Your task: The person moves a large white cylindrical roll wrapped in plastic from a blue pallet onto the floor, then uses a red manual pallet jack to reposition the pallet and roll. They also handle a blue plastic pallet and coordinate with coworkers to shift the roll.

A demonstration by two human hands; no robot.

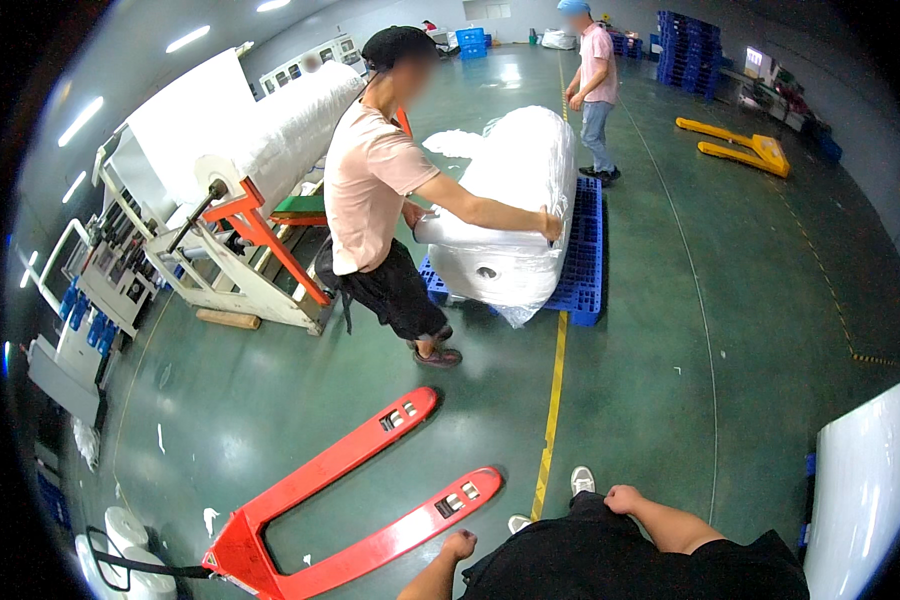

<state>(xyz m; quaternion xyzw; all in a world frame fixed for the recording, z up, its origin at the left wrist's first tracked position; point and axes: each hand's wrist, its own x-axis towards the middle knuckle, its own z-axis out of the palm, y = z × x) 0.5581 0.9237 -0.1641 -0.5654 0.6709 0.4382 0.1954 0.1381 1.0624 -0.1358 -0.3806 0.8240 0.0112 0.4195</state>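
Note:
My left hand (459, 545) hangs at my side with its fingers curled in, and I see nothing in it. Closest to it is one fork of a red pallet jack (365, 555), apart from the hand. My right hand (625, 499), also closed, is by the thigh of my dark trousers (595, 515); no object shows in it. Ahead, a large white roll in clear film (525, 180) lies on a blue pallet (588, 255). A co-worker in a pink shirt (370, 190) leans over it with both arms, one hand on the film.
A machine frame with a big white roll (290, 125) stands at the left. Another person (598, 70) stands beyond the pallet. A yellow pallet jack (770, 155) sits at the far right, stacked blue pallets (688, 55) behind. A white roll (865, 480) rises close on my right.

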